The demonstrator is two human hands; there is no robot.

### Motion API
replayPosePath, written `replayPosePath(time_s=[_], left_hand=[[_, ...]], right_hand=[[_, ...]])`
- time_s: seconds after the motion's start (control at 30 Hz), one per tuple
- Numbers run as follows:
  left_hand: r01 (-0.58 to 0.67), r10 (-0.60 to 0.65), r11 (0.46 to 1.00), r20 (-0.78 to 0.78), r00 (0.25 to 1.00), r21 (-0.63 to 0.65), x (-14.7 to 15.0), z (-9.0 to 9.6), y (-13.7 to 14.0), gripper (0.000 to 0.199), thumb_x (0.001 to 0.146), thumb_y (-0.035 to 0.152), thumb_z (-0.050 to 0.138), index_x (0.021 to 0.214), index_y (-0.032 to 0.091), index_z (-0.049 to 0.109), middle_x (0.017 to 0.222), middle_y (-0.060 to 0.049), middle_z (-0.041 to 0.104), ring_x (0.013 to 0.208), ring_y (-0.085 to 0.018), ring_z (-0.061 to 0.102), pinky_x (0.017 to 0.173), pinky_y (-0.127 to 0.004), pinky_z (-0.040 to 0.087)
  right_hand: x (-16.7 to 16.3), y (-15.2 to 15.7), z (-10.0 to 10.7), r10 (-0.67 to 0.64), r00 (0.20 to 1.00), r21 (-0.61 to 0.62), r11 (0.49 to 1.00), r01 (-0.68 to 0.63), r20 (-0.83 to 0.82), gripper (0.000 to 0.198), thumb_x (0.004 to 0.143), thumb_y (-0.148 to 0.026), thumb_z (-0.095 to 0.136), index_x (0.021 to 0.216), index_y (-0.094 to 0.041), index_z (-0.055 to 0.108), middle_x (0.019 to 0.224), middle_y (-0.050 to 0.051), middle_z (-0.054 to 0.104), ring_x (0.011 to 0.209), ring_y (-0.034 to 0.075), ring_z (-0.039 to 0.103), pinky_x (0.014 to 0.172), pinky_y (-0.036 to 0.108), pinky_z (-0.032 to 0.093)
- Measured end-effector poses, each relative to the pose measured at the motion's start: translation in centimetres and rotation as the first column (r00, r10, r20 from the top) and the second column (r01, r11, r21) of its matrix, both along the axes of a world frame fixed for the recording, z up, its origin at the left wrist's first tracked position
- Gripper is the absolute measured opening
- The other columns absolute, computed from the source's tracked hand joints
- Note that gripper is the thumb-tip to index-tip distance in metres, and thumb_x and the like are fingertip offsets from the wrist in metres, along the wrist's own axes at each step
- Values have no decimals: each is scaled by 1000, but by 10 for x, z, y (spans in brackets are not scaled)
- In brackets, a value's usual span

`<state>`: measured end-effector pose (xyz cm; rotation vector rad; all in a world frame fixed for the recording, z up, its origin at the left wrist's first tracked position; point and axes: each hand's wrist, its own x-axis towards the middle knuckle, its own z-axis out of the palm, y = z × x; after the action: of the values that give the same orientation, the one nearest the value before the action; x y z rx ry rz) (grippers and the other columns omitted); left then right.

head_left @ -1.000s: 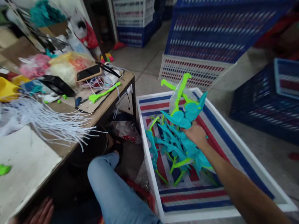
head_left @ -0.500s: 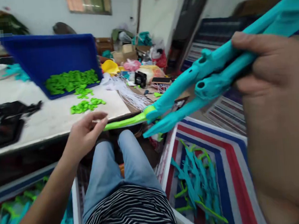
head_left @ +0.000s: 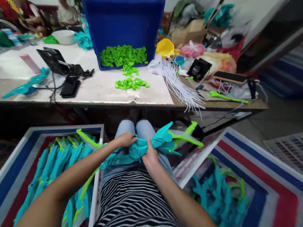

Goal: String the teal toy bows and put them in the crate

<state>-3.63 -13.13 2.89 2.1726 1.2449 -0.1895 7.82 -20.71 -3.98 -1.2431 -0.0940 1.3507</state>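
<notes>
Across my lap lies a turquoise plastic toy piece (head_left: 138,149) with long lime-green arms sticking out at both ends. My left hand (head_left: 127,139) is closed on its upper middle. My right hand (head_left: 150,155) grips it just to the right, thumb on top and fingers underneath. More turquoise and green pieces (head_left: 43,169) lie lined up in the left crate (head_left: 6,186), some under clear film. In the right crate (head_left: 250,162) is a looser pile of turquoise pieces (head_left: 219,198), slightly blurred.
On the table (head_left: 93,91) a blue tub (head_left: 124,22) lies tipped, spilling small green parts (head_left: 123,56). White cords (head_left: 179,85) hang over the table edge. A phone (head_left: 229,77), a black stand (head_left: 56,63) and a yellow scoop (head_left: 165,48) are there too. Two people sit far left.
The turquoise piece, raised on the right before, is now low over my lap. My left hand has moved from the green strip to its turquoise middle. The view has turned left.
</notes>
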Motion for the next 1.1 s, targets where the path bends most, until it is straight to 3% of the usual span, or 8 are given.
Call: replayPosePath(time_s=[0.07, 0.23, 0.33, 0.47, 0.6, 0.73, 0.9, 1.1], left_hand=[[2, -2, 1000, -3, 1000, -13, -3, -22, 0, 44, 95, 35, 32, 111, 9, 63, 112, -16, 67, 101, -26, 63, 84, -32, 45], [-53, 55, 998, 58, 997, -26, -2, -39, 12, 43, 96, 38, 32, 112, 12, 63, 106, -13, 69, 97, -24, 63, 84, -32, 46], [-76, 63, 979, 72, 995, 188, 2, -41, 4, 41, 92, 36, 42, 121, 12, 58, 114, -16, 64, 107, -29, 58, 92, -39, 43], [33, -70, 901, 70, 995, 432, 4, -45, -19, 61, 84, 42, 56, 136, 12, 43, 133, -20, 50, 124, -34, 44, 102, -48, 36], [99, -99, 906, -21, 995, 411, -1, -52, -21, 77, 84, 48, 55, 144, 8, 29, 137, -24, 45, 126, -37, 42, 100, -52, 36], [257, -258, 891, -46, 965, 374, -15, -54, -9, 89, 76, 45, 64, 145, 8, 23, 140, -25, 41, 128, -38, 41, 103, -54, 34], [350, -283, 819, -209, 936, 456, -20, -44, -5, 63, 80, 22, 55, 140, 16, 37, 135, -21, 48, 124, -36, 46, 100, -51, 37], [271, -158, 899, -321, 934, 345, -1, -28, 10, 46, 83, 18, 42, 128, 14, 51, 106, -16, 64, 100, -29, 61, 85, -37, 46]], right_hand=[[3, -9, -3, -95, 995, -68, 993, 93, -18, 38, 66, -50, 77, 79, -19, 60, 80, 5, 73, 91, 24, 69, 82, 35, 56], [20, -40, 3, -24, 988, -200, 980, -7, -150, 35, 70, -51, 75, 83, -21, 61, 80, 3, 72, 92, 24, 68, 79, 35, 56], [30, -61, 5, 27, 974, -196, 978, -73, -226, 36, 74, -54, 71, 90, -22, 61, 88, 4, 73, 97, 25, 67, 81, 39, 56], [38, -74, 10, 75, 953, -155, 980, -125, -295, 39, 79, -55, 65, 98, -21, 62, 96, 7, 73, 101, 24, 66, 85, 40, 54], [40, -74, 14, 46, 943, -167, 980, -107, -330, 37, 79, -51, 67, 98, -20, 61, 96, 7, 72, 98, 23, 67, 88, 41, 52], [40, -76, 14, 28, 942, -154, 985, -84, -335, 37, 76, -49, 71, 93, -19, 59, 92, 6, 73, 93, 22, 68, 87, 43, 52], [41, -80, 14, 21, 936, -157, 984, -81, -353, 39, 73, -52, 72, 92, -21, 58, 89, 2, 73, 93, 22, 67, 90, 44, 51], [48, -83, 15, 119, 922, -122, 977, -175, -369, 43, 71, -53, 74, 87, -18, 57, 91, 8, 72, 98, 23, 67, 94, 47, 47]])
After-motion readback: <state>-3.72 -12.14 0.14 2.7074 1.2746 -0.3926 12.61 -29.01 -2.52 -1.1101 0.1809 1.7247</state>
